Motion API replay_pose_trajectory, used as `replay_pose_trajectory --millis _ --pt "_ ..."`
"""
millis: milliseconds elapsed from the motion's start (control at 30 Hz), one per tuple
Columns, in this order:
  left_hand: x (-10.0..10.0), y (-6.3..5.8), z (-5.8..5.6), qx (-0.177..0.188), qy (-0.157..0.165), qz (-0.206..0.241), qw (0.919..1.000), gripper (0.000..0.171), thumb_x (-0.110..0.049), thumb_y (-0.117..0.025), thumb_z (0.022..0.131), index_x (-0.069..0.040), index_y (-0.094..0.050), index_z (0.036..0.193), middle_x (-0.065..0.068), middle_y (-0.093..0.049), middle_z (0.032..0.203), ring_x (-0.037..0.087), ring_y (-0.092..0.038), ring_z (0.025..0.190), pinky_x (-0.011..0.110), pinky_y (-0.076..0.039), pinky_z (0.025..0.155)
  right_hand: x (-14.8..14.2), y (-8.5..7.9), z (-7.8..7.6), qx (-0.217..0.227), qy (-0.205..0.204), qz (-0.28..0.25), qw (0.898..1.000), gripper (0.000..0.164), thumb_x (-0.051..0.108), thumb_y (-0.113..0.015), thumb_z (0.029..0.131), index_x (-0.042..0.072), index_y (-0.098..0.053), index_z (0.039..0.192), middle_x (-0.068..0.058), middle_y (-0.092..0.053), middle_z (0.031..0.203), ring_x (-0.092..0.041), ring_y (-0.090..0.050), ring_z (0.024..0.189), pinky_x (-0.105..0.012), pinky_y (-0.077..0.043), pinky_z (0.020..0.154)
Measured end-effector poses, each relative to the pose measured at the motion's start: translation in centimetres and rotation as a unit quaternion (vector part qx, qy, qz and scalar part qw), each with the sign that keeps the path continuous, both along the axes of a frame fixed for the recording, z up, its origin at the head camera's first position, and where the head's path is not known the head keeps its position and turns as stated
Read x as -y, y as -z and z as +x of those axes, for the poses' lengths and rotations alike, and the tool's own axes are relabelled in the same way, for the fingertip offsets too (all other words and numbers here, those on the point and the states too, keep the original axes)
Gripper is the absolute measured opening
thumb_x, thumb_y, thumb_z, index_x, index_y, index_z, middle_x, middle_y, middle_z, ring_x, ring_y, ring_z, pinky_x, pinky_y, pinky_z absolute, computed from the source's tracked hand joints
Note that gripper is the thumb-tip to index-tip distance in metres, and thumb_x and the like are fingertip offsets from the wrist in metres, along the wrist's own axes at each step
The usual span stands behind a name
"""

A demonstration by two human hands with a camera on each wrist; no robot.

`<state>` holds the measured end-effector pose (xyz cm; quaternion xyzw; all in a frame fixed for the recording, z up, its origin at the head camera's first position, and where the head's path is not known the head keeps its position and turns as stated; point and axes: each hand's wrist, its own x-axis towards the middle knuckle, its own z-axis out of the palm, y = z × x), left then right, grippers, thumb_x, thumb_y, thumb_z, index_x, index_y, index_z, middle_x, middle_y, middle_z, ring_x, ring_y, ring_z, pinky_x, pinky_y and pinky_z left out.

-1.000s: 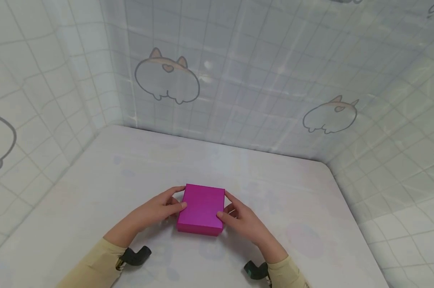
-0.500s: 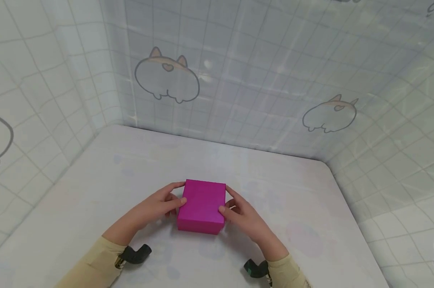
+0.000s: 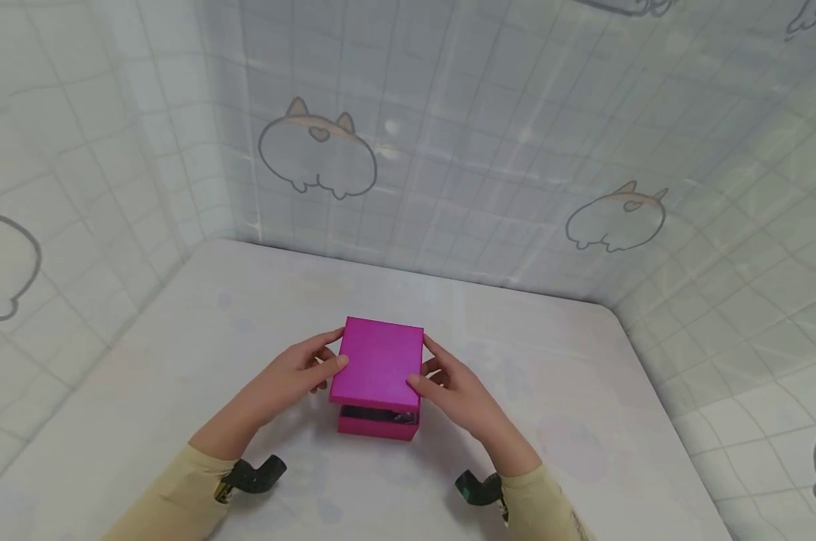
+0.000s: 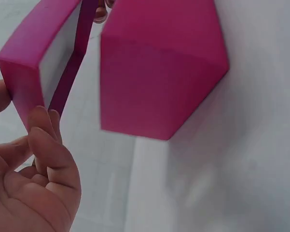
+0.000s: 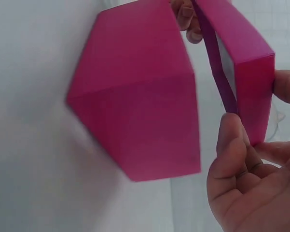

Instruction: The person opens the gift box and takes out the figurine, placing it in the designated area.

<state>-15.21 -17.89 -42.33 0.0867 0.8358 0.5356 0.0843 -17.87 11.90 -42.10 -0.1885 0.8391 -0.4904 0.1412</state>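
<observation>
A magenta box lid (image 3: 378,362) is raised off its box base (image 3: 377,428), with a gap between them at the front. Dark contents show through that gap, too small to make out. My left hand (image 3: 300,376) pinches the lid's left side, thumb on top and fingers along the edge. On the opposite side, my right hand (image 3: 458,391) grips the lid the same way. Both wrist views show the lid (image 4: 43,48) apart from the base (image 5: 145,96), which stands on the table. White lining is visible inside the lid.
The white table (image 3: 530,361) carries faint pastel patches. Behind it hangs a grid-patterned curtain (image 3: 462,150) with cartoon animal drawings, and similar sheets enclose both sides. Black curved fittings (image 3: 259,475) sit at each wrist beside the sleeves.
The lid has come up off the base and shifted away, carried by both hands. A gap has appeared at the front, while the base stays about where it was.
</observation>
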Motion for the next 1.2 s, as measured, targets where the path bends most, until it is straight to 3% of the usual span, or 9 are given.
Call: replay_pose_trajectory --millis 233,400,567,833,1033,1200 --pt "1.4 -2.5 0.9 -0.052 -0.035 -0.091 0.9939 0.072 -0.050 -0.060 0.096 -0.020 -0.033 0.156 0.006 -0.059 0.112 0.022 -0.057 0.076 0.035 -0.050 0.059 2.2 -1.9 -0.3 -0.082 -0.015 0.036 0.996 0.078 0.047 -0.068 0.092 0.023 -0.031 0.156 0.006 -0.062 0.112 -0.013 -0.061 0.092 -0.031 -0.056 0.075" --pt "2.4 -4.1 1.7 -0.103 -0.068 -0.158 0.9796 0.070 -0.042 -0.061 0.097 -0.020 -0.031 0.157 0.008 -0.061 0.115 0.019 -0.057 0.077 0.032 -0.051 0.060 4.1 -3.2 -0.4 -0.124 -0.037 0.049 0.990 0.078 0.038 -0.069 0.093 0.021 -0.028 0.157 0.004 -0.062 0.119 -0.008 -0.064 0.085 -0.026 -0.057 0.071" --pt "3.1 -4.7 2.3 -0.138 -0.096 -0.195 0.9662 0.068 -0.032 -0.061 0.098 -0.014 -0.030 0.156 0.011 -0.063 0.121 0.022 -0.062 0.090 0.033 -0.055 0.069 5.8 -4.0 -0.4 -0.133 -0.036 0.047 0.989 0.075 0.033 -0.070 0.093 0.020 -0.031 0.156 0.002 -0.063 0.124 -0.006 -0.063 0.090 -0.024 -0.056 0.074" --pt "4.2 -4.7 3.5 -0.125 -0.125 -0.197 0.9644 0.077 -0.052 -0.054 0.098 -0.005 -0.030 0.154 0.018 -0.060 0.131 0.032 -0.064 0.107 0.053 -0.053 0.085 8.7 -4.6 0.1 -0.125 -0.036 0.036 0.991 0.071 0.034 -0.068 0.094 0.018 -0.034 0.154 0.000 -0.059 0.135 -0.005 -0.063 0.096 -0.023 -0.056 0.075" --pt "5.0 -5.2 4.2 -0.082 -0.144 -0.165 0.9723 0.085 -0.064 -0.050 0.094 -0.003 -0.027 0.149 0.023 -0.053 0.138 0.039 -0.058 0.118 0.060 -0.049 0.088 10.8 -5.0 0.4 -0.130 -0.035 -0.002 0.991 0.062 0.038 -0.065 0.096 0.014 -0.042 0.148 0.001 -0.057 0.138 -0.008 -0.064 0.102 -0.024 -0.056 0.078" --pt "6.2 -5.1 4.9 -0.053 -0.166 -0.162 0.9713 0.083 -0.067 -0.043 0.095 0.000 -0.027 0.142 0.027 -0.047 0.143 0.045 -0.050 0.126 0.063 -0.046 0.090 12.4 -4.9 0.8 -0.103 -0.017 -0.006 0.995 0.059 0.050 -0.060 0.096 0.015 -0.051 0.141 0.007 -0.062 0.131 -0.004 -0.064 0.102 -0.027 -0.055 0.081"
